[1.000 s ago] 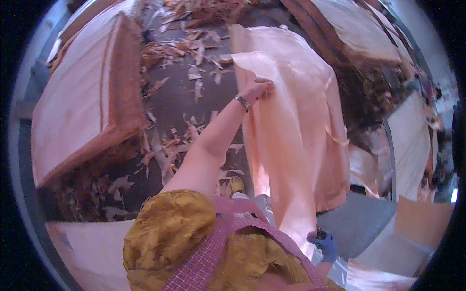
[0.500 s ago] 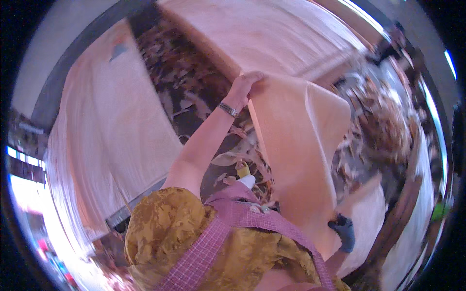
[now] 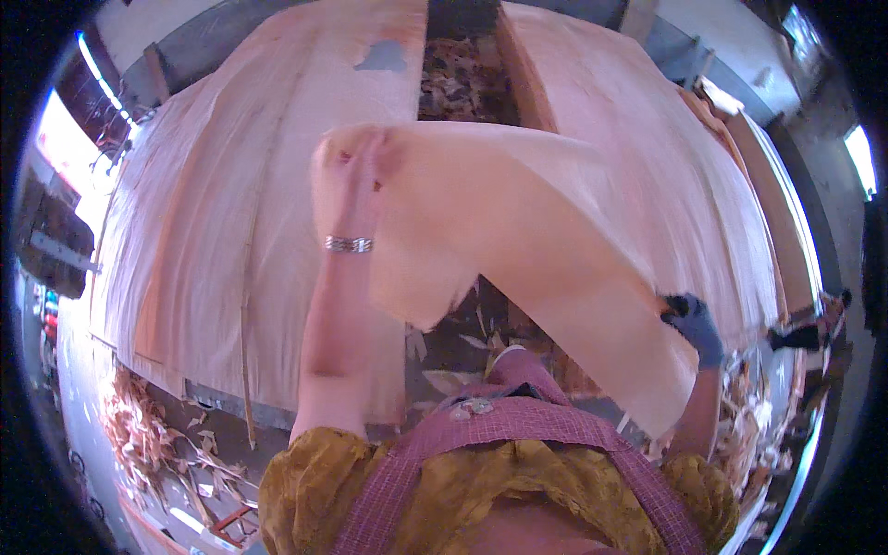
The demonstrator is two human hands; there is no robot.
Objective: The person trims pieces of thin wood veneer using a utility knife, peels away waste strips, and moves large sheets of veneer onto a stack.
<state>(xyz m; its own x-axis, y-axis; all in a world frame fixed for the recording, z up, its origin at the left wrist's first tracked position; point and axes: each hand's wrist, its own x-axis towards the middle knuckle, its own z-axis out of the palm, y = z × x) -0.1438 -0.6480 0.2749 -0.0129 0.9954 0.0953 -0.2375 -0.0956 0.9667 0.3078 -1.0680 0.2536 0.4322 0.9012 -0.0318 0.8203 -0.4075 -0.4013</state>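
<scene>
A thin, pale wood veneer sheet (image 3: pixel 499 203) hangs in the air in front of me, bent and sagging between my hands. My left hand (image 3: pixel 361 176), bare with a metal band at the wrist, has hold of its far left end; motion blurs the fingers. On the right end, my right hand (image 3: pixel 696 326) in a dark grey glove grips the edge. Beneath and beyond the sheet lie two wide stacks of similar veneer, a left stack (image 3: pixel 213 222) with a grey patch on top and a right stack (image 3: pixel 666 185).
Scraps of veneer (image 3: pixel 465 79) fill the gap between the stacks. More shavings (image 3: pixel 139 416) litter the floor at the lower left, and another pile (image 3: pixel 749 407) lies at the right. A thin strip (image 3: pixel 248 370) hangs over the left stack. Another person (image 3: pixel 819 326) is at the far right.
I have turned leftward, from the right stack to facing both stacks. The sheet has swung round with my hands and now spans across in front of me. My right hand has risen.
</scene>
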